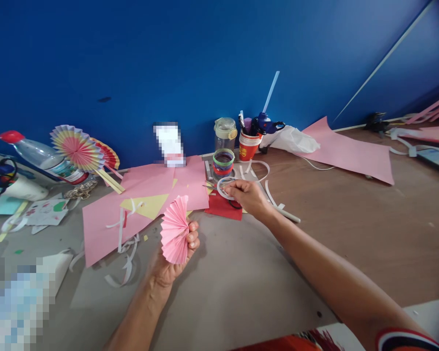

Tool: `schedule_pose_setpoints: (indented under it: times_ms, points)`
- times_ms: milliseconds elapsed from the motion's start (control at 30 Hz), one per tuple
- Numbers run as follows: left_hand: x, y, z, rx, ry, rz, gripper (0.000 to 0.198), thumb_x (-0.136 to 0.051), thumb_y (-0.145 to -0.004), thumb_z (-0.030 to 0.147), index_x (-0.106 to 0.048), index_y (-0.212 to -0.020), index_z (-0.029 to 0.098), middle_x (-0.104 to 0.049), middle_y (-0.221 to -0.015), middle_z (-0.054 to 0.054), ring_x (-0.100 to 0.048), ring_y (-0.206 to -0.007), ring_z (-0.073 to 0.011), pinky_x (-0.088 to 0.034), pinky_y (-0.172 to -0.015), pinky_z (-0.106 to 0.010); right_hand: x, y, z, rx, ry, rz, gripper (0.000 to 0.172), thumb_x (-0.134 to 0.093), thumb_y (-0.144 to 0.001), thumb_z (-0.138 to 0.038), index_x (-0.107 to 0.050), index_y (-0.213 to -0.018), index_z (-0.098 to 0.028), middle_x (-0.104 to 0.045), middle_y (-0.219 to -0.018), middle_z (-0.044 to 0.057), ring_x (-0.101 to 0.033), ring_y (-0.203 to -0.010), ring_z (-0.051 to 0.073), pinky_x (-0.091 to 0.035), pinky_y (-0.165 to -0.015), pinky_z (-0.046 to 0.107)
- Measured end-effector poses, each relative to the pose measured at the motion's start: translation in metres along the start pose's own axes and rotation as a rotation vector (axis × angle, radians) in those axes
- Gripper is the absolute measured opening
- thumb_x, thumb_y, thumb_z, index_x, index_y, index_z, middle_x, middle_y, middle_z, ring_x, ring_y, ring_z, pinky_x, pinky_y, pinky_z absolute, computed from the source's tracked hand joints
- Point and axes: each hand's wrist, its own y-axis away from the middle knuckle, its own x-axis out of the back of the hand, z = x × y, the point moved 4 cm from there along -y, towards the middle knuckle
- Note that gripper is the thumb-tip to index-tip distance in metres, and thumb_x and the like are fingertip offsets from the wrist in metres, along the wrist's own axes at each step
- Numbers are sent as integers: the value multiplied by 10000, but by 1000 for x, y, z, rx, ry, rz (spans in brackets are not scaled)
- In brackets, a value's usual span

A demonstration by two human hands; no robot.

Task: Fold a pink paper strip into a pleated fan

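My left hand (188, 246) is closed around the gathered side of a pink pleated paper fan (173, 231), whose folds spread in a half circle to the left. Farther off, my right hand (249, 195) pinches the edge of a narrow pale tape roll (221, 191). Below that roll lies a red piece of paper (223, 210) with a dark loop on it. Just behind it stands a clear cup with coloured bands (223, 158). Pink paper sheets (113, 214) and a yellow piece of paper (146, 205) lie beyond my left hand.
Against the blue wall stand a red paper cup of pens (249, 146) and a phone-like bright screen (170, 145). Finished round fans (76, 148) lean by a plastic bottle (40, 153) on the left. Pink paper (354, 156) and white strips (126, 268) are scattered about.
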Motion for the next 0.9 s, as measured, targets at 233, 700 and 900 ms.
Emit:
schedule_pose_setpoints:
  times_ms: [233, 700, 900]
  points:
    - [-2, 1, 3, 9, -35, -2, 105, -564, -709, 49, -611, -768, 123, -499, -783, -34, -484, -583, -66, -452, -522, -173, 5, 11, -26, 264, 299, 168, 137, -552, -800, -248, -626, -707, -179, -588, -818, 64, -545, -766, 176, -414, -691, 292]
    - [-2, 2, 5, -11, -72, 36, 155, -514, -727, 23, -616, -761, 134, -537, -789, -46, -512, -598, -82, -485, -530, -181, -71, 64, -27, -365, -668, -871, 409, -681, -676, -216, -600, -1076, -189, -640, -1005, 65, -551, -712, 102, -345, -452, 164]
    - [-3, 2, 5, -30, -61, 12, 149, -525, -742, 16, -620, -785, 124, -544, -791, -43, -521, -603, -73, -483, -549, -169, -66, 55, -12, -483, -600, -721, 158, -728, -615, -219, -633, -707, -132, -518, -521, -39, -377, -455, 46, -209, -406, 178]
